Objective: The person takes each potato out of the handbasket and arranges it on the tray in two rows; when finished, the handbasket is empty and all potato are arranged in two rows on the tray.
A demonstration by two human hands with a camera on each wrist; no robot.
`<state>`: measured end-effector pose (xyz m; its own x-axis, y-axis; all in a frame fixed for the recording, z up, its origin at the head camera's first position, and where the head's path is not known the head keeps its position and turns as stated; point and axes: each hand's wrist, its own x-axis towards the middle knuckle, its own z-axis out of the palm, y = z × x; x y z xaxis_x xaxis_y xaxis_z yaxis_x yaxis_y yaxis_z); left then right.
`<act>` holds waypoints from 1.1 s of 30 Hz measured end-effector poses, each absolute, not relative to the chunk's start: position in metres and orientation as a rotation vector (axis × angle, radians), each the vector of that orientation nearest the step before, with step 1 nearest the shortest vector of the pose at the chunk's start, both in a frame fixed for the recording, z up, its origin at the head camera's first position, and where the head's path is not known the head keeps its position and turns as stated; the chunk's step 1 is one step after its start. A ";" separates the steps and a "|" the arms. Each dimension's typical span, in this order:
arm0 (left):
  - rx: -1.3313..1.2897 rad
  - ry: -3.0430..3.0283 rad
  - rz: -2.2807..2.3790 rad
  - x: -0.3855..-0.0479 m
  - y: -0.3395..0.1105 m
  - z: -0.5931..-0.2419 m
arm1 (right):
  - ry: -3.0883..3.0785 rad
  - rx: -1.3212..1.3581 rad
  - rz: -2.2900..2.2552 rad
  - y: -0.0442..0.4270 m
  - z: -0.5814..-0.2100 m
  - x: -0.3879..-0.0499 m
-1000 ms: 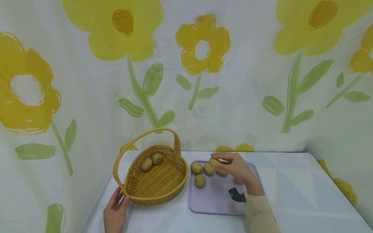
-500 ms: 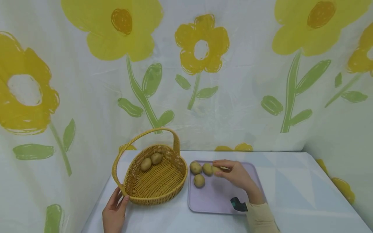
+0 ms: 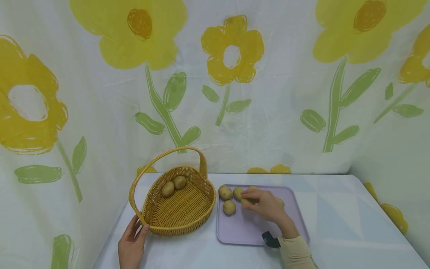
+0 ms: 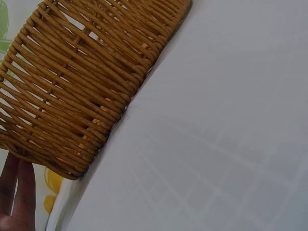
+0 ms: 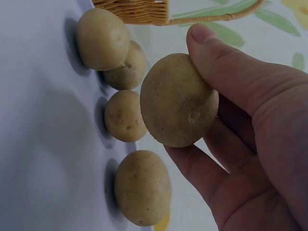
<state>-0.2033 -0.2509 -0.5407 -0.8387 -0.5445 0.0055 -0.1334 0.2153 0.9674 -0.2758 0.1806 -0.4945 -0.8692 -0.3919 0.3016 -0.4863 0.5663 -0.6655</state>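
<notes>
My left hand point(image 3: 132, 244) grips the near left rim of a wicker basket point(image 3: 181, 226) at the foot of its handle, thumb in front. In the left wrist view, two fingers point(image 4: 24, 192) touch the end of the woven wall. Two potatoes point(image 3: 168, 189) lie inside against the far left wall. Over the lilac tray point(image 3: 248, 233), my right hand point(image 3: 268, 208) pinches a potato point(image 5: 178, 101) between thumb and fingers; the right wrist view shows it raised off the tray. Several other potatoes point(image 3: 229, 207) lie along the tray's far and left parts, some partly covered by the hand.
Basket and tray stand side by side on a pale patterned table point(image 3: 336, 224), with a narrow gap between. The arched basket handle point(image 3: 158, 158) rises high on the left. A flower-printed curtain point(image 3: 268, 112) hangs behind the table and at both sides.
Holding a potato, my right hand has come lower and nearer over the tray. Potatoes behind it have come partly into sight. My left hand and the basket hold still.
</notes>
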 end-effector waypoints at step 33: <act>0.644 -2.115 -1.665 -0.203 -0.249 -0.540 | -2.801 0.777 0.972 0.162 -0.515 -0.278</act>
<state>-0.2027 -0.2485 -0.5400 -0.8264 -0.5630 0.0091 -0.1234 0.1969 0.9726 -0.2777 0.1616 -0.5154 -0.8688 -0.4386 0.2300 -0.4868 0.6707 -0.5597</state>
